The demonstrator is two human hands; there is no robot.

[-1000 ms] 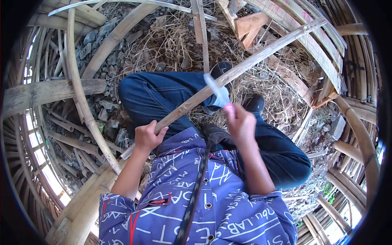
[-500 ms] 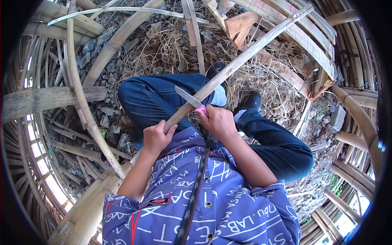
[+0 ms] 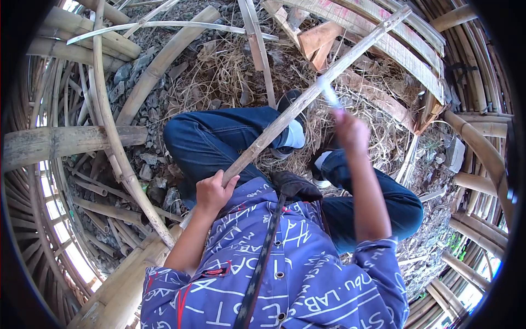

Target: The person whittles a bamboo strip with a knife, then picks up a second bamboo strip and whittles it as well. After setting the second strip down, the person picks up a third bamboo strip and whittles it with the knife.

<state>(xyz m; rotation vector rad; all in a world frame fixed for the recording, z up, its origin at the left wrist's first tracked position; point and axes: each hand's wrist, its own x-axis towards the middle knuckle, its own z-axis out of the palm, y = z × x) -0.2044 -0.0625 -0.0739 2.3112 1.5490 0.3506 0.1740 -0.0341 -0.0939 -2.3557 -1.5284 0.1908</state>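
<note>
A long wooden stick slants from my lap up to the right, over my crossed legs. Its lower end is wrapped by the fingers of my left hand, close to my waist. My right hand, blurred by motion, is closed on the pink handle of a knife. The blade is smeared but lies at the stick's upper half, at its edge; whether it touches the wood I cannot tell. A dark sheath-like object with a strap lies at my waist.
Bamboo poles lie to the left over grey stones. Sawn planks and a wood block are at the upper right. Dry shavings cover the ground ahead. Bamboo walls curve around both sides.
My right hand with the knife has moved up and right along the stick, from near my left hand to its upper half. My left hand keeps its hold, slightly lower and to the right.
</note>
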